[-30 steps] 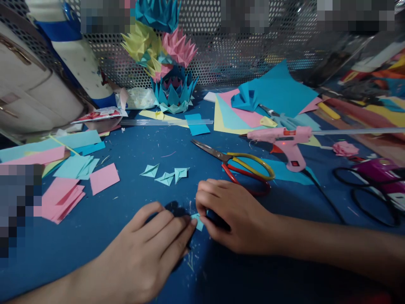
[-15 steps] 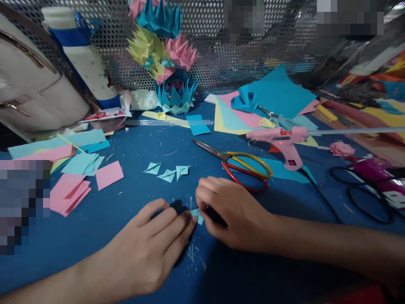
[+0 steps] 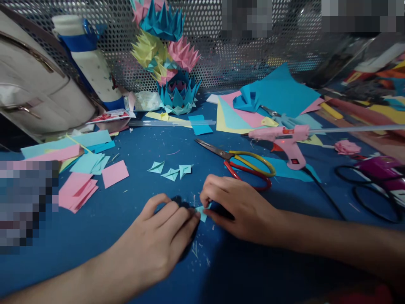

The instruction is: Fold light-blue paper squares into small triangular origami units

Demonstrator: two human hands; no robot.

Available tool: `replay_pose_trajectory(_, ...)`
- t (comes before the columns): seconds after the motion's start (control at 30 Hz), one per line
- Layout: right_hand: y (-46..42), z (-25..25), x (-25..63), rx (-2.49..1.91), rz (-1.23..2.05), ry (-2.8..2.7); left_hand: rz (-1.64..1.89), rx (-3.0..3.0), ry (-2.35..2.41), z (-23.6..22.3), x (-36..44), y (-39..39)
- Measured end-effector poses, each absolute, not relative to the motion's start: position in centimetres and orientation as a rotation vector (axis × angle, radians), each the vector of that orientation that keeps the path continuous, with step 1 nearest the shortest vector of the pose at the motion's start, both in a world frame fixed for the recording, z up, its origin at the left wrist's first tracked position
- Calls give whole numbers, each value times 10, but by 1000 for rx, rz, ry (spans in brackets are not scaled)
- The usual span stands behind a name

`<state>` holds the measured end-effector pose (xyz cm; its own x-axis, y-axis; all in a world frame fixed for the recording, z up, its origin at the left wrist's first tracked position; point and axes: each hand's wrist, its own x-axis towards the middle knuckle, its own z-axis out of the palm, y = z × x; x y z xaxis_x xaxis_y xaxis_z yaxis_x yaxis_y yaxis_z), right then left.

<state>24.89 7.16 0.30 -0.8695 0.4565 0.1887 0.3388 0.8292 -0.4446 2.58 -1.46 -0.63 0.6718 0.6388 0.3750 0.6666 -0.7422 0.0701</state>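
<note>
A small light-blue folded paper piece (image 3: pixel 203 214) lies on the blue table between my hands. My left hand (image 3: pixel 167 232) is closed, its fingertips pinching the piece's left side. From the right, my right hand (image 3: pixel 234 207) is curled, with thumb and forefinger on the piece's right edge. The fingers cover part of its folds. Just beyond are three light-blue folded paper pieces, among them a left one (image 3: pixel 156 167) and a middle one (image 3: pixel 171 174). Scissors (image 3: pixel 229 157) with one yellow and one red handle lie partly open beyond my right hand.
A pink glue gun (image 3: pixel 286 137) with its cord lies at right, near stacked coloured sheets (image 3: pixel 232 120). Pink paper squares (image 3: pixel 77 192) and light-blue squares (image 3: pixel 90 163) lie at left. Paper lotus-like shapes (image 3: pixel 179 95) stand by the mesh panel, beside a bottle (image 3: pixel 95 67) and white bag (image 3: pixel 41 76).
The whole view has shifted slightly, so things at left appear further right. My right thumb and forefinger have moved a little on the light-blue paper piece; my left hand keeps its hold.
</note>
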Motion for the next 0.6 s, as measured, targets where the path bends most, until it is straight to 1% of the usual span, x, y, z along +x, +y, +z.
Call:
replay_pose_trajectory(0.17,78,1,259,-308,140,-2702,-522,-2797,-1056,-8,22,-18)
replay_pose_trajectory(0.23,79,3,261,-243,34,-2695,-519,-2799,-1057,-8,21,-18)
replay_pose_trajectory(0.3,78,6,262,-225,2,-2700,-522,-2814,-1060,-8,20,-17)
replay_pose_trajectory(0.47,79,8,266,-234,46,-2734,-574,-2804,-1067,-7,21,-14)
replay_pose_trajectory(0.57,79,7,267,-220,101,-2769,-698,-2708,-1050,-7,20,-13)
replay_pose_trajectory(0.6,80,7,267,-215,129,-2783,-619,-2739,-1057,-7,19,-12)
